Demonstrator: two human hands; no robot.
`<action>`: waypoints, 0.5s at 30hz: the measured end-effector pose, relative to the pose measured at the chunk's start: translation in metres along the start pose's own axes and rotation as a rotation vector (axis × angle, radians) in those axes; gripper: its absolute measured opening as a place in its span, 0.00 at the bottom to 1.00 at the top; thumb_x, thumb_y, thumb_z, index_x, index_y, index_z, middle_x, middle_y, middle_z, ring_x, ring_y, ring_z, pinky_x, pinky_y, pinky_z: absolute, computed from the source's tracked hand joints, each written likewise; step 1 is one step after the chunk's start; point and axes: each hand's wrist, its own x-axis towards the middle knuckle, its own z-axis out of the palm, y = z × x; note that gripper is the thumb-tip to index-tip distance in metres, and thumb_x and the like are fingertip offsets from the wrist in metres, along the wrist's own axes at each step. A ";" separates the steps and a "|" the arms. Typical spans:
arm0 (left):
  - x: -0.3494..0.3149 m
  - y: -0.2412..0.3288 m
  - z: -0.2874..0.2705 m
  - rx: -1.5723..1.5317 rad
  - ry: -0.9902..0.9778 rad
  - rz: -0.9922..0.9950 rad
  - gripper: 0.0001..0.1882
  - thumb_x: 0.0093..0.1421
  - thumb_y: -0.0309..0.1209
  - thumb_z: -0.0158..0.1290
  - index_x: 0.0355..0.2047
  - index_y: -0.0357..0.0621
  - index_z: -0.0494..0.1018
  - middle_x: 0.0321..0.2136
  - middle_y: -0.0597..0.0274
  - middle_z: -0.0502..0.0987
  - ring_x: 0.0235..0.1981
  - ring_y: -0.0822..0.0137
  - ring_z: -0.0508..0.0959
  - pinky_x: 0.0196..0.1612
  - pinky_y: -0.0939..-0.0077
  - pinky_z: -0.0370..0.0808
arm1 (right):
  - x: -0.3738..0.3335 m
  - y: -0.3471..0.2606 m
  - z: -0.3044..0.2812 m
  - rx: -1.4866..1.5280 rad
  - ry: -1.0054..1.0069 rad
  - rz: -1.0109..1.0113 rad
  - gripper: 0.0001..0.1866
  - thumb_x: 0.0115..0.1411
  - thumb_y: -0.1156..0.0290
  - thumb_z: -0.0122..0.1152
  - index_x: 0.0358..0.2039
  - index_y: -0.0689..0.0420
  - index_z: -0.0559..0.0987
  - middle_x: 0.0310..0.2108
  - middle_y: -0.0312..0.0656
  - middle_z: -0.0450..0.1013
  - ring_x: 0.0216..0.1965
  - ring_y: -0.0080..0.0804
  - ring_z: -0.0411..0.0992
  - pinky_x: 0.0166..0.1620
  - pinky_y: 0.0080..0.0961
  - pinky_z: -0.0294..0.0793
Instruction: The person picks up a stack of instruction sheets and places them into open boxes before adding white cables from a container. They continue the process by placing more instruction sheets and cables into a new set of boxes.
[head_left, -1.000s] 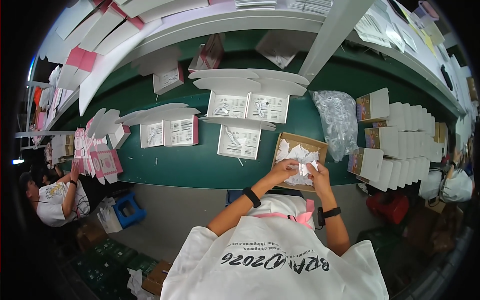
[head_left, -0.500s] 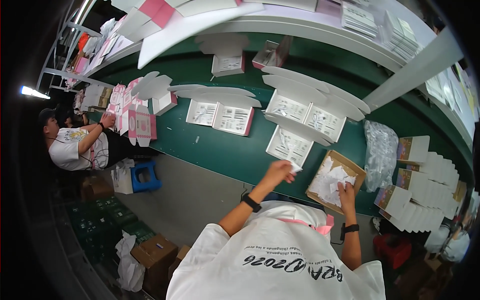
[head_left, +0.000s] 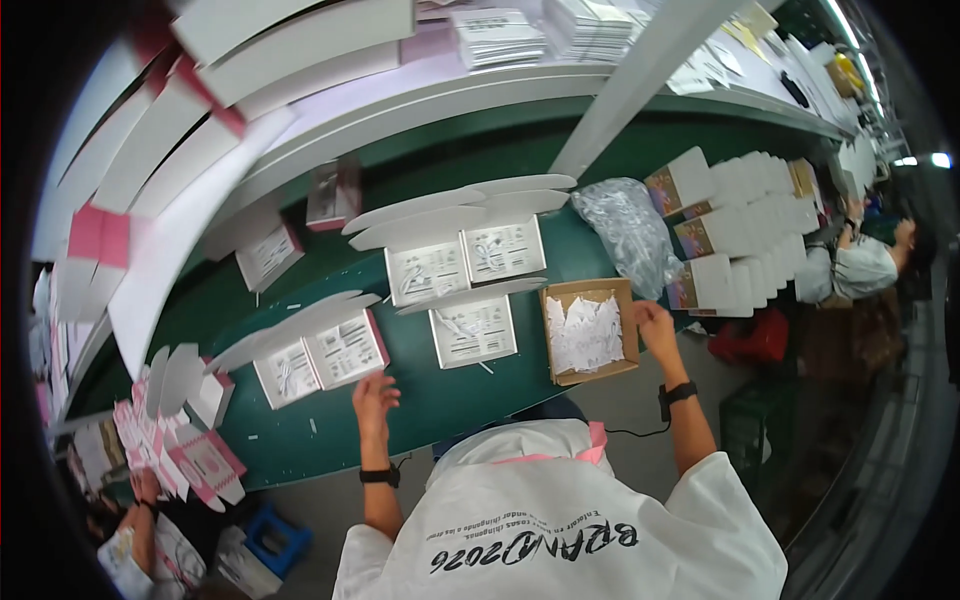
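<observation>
My left hand (head_left: 375, 393) is over the green table by the near corner of a pair of lidded white-and-pink boxes (head_left: 345, 350); its fingers are apart and no item shows in them. My right hand (head_left: 655, 326), fingers loosely bent and apart, is at the right rim of a shallow cardboard box (head_left: 556, 372); whether it touches the rim I cannot tell. White paper slips (head_left: 585, 335) fill this box. To its left stands a white box (head_left: 472, 335) with its lid up, a printed sheet and a small pale item inside. Two similar open boxes (head_left: 425, 275) stand behind it.
A clear plastic bag (head_left: 627, 235) lies behind the cardboard box, with stacked folded cartons (head_left: 735, 235) to its right. A slanting post (head_left: 650, 85) rises to a shelf (head_left: 420, 95) above. At lower left, a co-worker (head_left: 145, 545) is by a pink-and-white box pile (head_left: 175, 440).
The view has turned right. My right hand has come out of the slips to the box's right side. My left hand has moved left, and the white piece it held no longer shows.
</observation>
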 end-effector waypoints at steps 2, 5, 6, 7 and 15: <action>-0.014 -0.013 0.015 0.026 -0.096 -0.029 0.12 0.63 0.34 0.49 0.42 0.39 0.70 0.33 0.56 0.77 0.23 0.69 0.77 0.22 0.80 0.72 | 0.021 0.046 -0.003 0.161 0.087 0.210 0.06 0.59 0.74 0.53 0.32 0.60 0.79 0.25 0.39 0.75 0.25 0.26 0.73 0.26 0.22 0.70; -0.028 -0.027 0.052 0.098 -0.255 -0.084 0.13 0.64 0.35 0.48 0.43 0.39 0.70 0.34 0.56 0.77 0.25 0.69 0.77 0.24 0.79 0.73 | 0.048 0.111 0.004 0.506 0.311 0.431 0.07 0.59 0.74 0.53 0.30 0.59 0.79 0.24 0.34 0.73 0.25 0.19 0.70 0.24 0.18 0.67; -0.029 -0.029 0.066 0.153 -0.338 -0.102 0.14 0.64 0.35 0.48 0.44 0.39 0.70 0.34 0.56 0.77 0.25 0.69 0.77 0.25 0.79 0.73 | 0.051 0.136 0.006 0.510 0.323 0.444 0.07 0.59 0.74 0.53 0.30 0.59 0.79 0.24 0.34 0.73 0.25 0.19 0.70 0.24 0.18 0.67; -0.028 -0.029 0.083 0.161 -0.352 -0.097 0.14 0.64 0.35 0.48 0.44 0.39 0.70 0.34 0.56 0.77 0.25 0.69 0.77 0.25 0.79 0.73 | 0.062 0.155 0.003 0.467 0.405 0.435 0.07 0.59 0.73 0.53 0.32 0.59 0.79 0.24 0.34 0.73 0.25 0.20 0.70 0.25 0.18 0.67; -0.060 -0.035 0.190 0.260 -0.410 -0.158 0.13 0.65 0.34 0.47 0.45 0.39 0.70 0.35 0.57 0.77 0.29 0.70 0.77 0.28 0.80 0.72 | 0.149 0.172 0.026 0.659 0.017 0.180 0.18 0.56 0.66 0.62 0.45 0.62 0.75 0.41 0.48 0.73 0.42 0.36 0.72 0.46 0.29 0.72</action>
